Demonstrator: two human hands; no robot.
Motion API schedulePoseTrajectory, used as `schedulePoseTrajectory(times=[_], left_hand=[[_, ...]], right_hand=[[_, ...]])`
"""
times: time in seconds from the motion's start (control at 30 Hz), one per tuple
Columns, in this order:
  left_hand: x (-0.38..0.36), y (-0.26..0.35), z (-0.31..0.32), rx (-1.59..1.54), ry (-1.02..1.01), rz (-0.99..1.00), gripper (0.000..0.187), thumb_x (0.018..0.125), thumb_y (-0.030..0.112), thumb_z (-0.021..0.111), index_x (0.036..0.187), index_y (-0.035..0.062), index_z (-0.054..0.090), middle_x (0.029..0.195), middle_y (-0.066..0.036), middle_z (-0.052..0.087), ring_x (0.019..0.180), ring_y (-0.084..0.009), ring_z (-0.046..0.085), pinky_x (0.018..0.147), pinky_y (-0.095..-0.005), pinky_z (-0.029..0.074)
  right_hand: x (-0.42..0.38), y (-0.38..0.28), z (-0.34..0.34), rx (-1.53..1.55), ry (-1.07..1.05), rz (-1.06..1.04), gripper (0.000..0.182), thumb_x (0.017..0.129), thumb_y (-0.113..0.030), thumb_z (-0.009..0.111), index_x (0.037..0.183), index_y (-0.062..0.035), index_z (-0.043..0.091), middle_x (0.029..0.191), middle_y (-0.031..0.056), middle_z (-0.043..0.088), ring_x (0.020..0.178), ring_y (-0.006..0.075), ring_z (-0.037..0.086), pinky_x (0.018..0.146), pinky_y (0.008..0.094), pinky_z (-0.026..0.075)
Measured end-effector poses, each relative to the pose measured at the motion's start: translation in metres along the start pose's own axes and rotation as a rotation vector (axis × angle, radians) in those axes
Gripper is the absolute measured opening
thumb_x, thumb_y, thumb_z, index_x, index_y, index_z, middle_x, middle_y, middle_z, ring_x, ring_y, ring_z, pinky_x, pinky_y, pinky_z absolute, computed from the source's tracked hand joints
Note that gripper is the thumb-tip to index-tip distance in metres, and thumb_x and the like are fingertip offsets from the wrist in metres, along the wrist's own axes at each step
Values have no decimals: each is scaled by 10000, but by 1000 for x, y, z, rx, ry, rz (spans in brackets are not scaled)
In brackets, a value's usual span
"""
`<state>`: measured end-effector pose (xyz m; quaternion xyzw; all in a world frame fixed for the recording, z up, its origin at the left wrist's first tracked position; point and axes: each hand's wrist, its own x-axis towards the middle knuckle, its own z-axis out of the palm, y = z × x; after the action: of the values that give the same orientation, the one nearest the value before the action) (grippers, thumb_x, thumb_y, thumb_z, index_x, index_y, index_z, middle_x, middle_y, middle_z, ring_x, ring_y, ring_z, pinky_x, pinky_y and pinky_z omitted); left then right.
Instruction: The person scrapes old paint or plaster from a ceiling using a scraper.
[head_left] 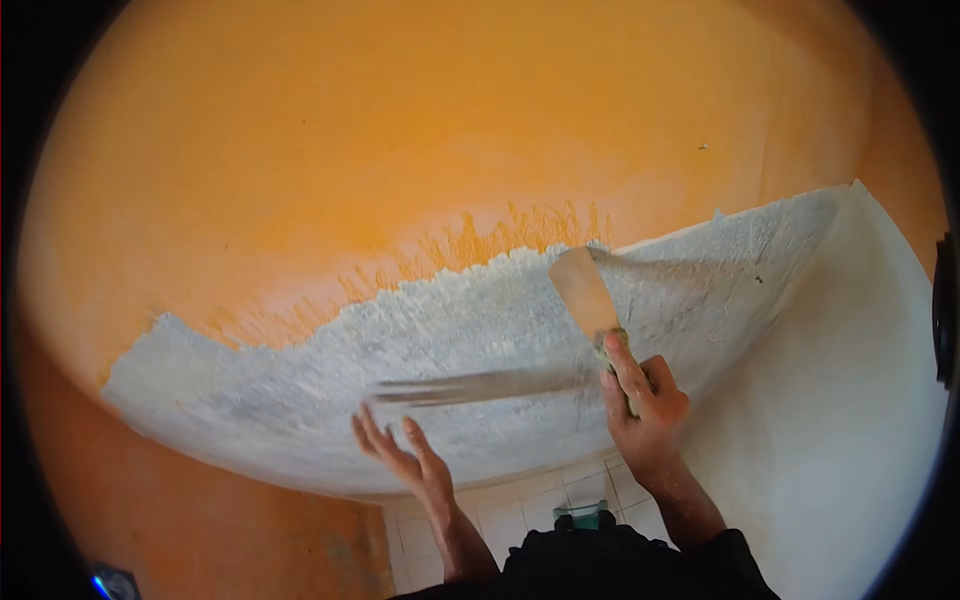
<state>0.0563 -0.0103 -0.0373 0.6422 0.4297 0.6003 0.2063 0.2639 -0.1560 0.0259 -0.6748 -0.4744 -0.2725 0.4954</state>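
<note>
My right hand [645, 400] is wrapped round the handle of a scraper [587, 290] with a wide flat blade. The blade points up, its tip at the ragged border between the orange paint [400, 130] and the bare grey-white wall [480, 340]. Thin drip-like marks run along that border, left of the blade. My left hand [405, 455] is raised in front of the lower grey part, fingers spread, with nothing in it. Dark streaks, perhaps shadows, lie on the wall between the two hands.
A pale wall [820, 400] adjoins on the right. At the lower left is a darker orange surface [230, 520]. Below are white floor tiles [500, 525] and a small green object [583, 516] beside my dark clothing. A dark object [943, 310] stands at the right edge.
</note>
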Motion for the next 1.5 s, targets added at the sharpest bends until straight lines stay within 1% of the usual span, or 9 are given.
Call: schedulePoseTrajectory(times=[0.03,0.13,0.23,0.3,0.5,0.9,1.03,1.4,1.5], left_hand=[[6,5,-4,113,24,-14,594,982,356,417,1470,100,196,1504,-230,27,1398,-372,115,1060,-533,227],[22,-6,3,156,-144,-89,743,973,449,377,1486,93,-26,1500,-243,-166,1404,-394,-114,1093,-567,89],[20,-43,30,269,-95,-69,829,961,521,352,1460,78,-139,1493,-245,-207,1387,-377,-202,1110,-541,41],[22,-52,37,291,-100,-72,866,956,545,317,1430,35,-198,1460,-277,-257,1375,-390,-219,1098,-544,-36],[20,-68,34,183,-346,-199,892,945,568,310,1421,22,-210,1443,-291,-281,1360,-404,-246,1085,-554,-68],[23,-64,34,284,-169,-68,944,924,612,297,1403,0,-238,1409,-311,-329,1332,-425,-296,1062,-571,-127],[22,-59,33,284,-177,-108,952,919,621,299,1401,10,-249,1407,-302,-342,1334,-415,-300,1067,-562,-124],[22,-60,35,299,-162,-95,942,927,602,303,1401,-5,-239,1413,-305,-329,1333,-419,-299,1063,-568,-121],[21,-64,33,351,-123,-27,882,950,567,272,1411,-4,-218,1443,-279,-294,1357,-396,-257,1086,-526,-108]], right_hand=[[2,1,-2,-12,4,-9,551,736,-80,747,1249,-212,598,645,6,434,486,114,435,417,264,399],[-3,0,-3,-32,-7,-6,528,735,-75,745,1228,-212,616,642,5,425,475,116,426,407,262,390],[-1,-5,4,-19,10,4,520,732,-68,743,1217,-213,625,639,6,421,470,114,425,399,261,386],[1,-8,2,-10,21,8,524,732,-61,741,1218,-217,624,639,8,423,468,116,427,396,263,385],[18,-12,-3,13,-4,16,534,725,-48,741,1219,-214,620,635,22,443,472,135,454,405,277,405],[7,-27,-10,53,-58,155,528,748,-45,726,1232,-224,612,606,42,445,463,139,444,402,284,410],[29,-37,-21,55,-68,137,516,753,-60,727,1232,-213,613,596,38,442,454,144,439,395,283,411],[16,-42,-16,-9,-78,100,515,743,-73,737,1225,-209,619,617,6,401,434,122,428,385,280,405],[6,-34,-12,-4,-100,106,516,745,-79,737,1229,-210,615,613,8,404,433,121,432,382,279,404]])
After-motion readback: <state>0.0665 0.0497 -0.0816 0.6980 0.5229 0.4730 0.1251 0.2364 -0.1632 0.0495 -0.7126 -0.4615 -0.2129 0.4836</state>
